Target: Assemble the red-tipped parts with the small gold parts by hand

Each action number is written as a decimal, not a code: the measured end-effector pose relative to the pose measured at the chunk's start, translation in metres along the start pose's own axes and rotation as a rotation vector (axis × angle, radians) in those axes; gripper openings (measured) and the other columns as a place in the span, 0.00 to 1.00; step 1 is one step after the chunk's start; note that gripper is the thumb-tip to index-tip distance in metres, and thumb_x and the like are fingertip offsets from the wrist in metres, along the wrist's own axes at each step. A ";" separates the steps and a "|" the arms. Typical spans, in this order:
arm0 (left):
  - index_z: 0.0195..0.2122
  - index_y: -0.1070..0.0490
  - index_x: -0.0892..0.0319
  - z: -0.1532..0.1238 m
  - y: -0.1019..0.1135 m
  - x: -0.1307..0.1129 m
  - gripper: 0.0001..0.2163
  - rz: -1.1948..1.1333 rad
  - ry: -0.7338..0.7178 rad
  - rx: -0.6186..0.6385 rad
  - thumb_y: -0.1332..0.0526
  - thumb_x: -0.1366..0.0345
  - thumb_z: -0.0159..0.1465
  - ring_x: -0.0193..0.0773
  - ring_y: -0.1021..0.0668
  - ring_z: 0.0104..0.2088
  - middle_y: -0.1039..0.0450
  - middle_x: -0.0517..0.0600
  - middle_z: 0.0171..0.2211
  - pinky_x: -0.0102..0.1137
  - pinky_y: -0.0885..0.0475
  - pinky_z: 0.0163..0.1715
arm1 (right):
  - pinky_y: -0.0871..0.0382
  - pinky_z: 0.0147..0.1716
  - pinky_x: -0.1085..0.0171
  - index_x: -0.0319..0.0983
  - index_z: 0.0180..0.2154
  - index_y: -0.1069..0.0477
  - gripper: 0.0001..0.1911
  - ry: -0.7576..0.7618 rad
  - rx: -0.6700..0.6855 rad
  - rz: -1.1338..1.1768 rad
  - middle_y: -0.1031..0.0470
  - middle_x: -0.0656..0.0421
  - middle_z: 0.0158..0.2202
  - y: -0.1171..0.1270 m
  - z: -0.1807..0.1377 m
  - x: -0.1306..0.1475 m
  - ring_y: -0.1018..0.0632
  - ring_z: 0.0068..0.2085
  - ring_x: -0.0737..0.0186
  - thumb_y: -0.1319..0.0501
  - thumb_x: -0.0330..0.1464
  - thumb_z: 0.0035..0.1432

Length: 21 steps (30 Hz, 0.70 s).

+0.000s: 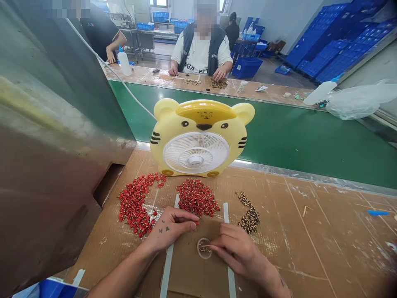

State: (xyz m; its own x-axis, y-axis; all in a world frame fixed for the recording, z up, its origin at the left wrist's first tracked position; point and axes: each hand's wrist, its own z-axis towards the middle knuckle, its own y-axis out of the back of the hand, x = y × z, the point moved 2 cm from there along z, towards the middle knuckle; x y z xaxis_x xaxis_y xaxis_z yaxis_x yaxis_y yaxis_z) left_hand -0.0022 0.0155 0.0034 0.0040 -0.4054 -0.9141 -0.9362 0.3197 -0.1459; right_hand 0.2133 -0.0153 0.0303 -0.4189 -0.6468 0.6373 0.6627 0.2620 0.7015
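My left hand (pixel 170 228) is closed, with a small red piece (pixel 197 223) pinched between thumb and fingertips. The fingers of my right hand (pixel 237 249) close on a thin pale stick (pixel 206 246), whose tip reaches into a small clear round dish (pixel 198 253). What lies in the dish is too small to make out. Under both hands is a sheet of cardboard (pixel 192 275) with white tape along its sides. A heap of small red pieces (pixel 197 198) lies just beyond my fingers, and another red pile (pixel 135 207) spreads left of my left hand.
Small black-and-gold pieces (pixel 249 215) lie to the right. A yellow animal-faced fan (pixel 159 140) stands behind the heaps. At left rises a metal housing (pixel 56 145). Across the green belt (pixel 294 140), a person (pixel 201 49) handles small pieces. A blue scrap (pixel 377 212) lies far right.
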 end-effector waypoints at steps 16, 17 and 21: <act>0.32 0.18 0.62 -0.001 -0.006 -0.004 0.07 -0.082 0.003 0.035 0.30 0.66 0.53 0.36 0.21 0.27 0.19 0.51 0.26 0.27 0.31 0.31 | 0.38 0.27 0.66 0.40 0.33 0.25 0.06 -0.216 -0.404 0.107 0.30 0.61 0.24 0.002 0.009 0.007 0.30 0.26 0.65 0.39 0.26 0.61; 0.32 0.18 0.62 -0.001 -0.006 -0.004 0.07 -0.094 0.003 0.037 0.30 0.66 0.53 0.35 0.21 0.26 0.19 0.50 0.25 0.27 0.30 0.31 | 0.38 0.26 0.66 0.39 0.33 0.26 0.06 -0.208 -0.401 0.092 0.30 0.61 0.24 0.001 0.009 0.008 0.30 0.25 0.65 0.39 0.26 0.61; 0.33 0.18 0.61 -0.002 -0.006 -0.004 0.08 -0.140 0.008 0.022 0.29 0.65 0.53 0.35 0.22 0.26 0.19 0.50 0.25 0.28 0.30 0.32 | 0.42 0.25 0.66 0.39 0.26 0.32 0.11 -0.232 -0.397 0.005 0.36 0.63 0.21 -0.001 0.010 0.009 0.33 0.24 0.66 0.40 0.27 0.62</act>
State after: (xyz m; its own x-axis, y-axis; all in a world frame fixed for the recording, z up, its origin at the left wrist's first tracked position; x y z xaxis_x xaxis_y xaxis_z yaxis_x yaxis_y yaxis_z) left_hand 0.0022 0.0131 0.0086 0.1310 -0.4540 -0.8813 -0.9186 0.2787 -0.2801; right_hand 0.2031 -0.0142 0.0384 -0.5130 -0.4572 0.7265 0.8326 -0.0592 0.5507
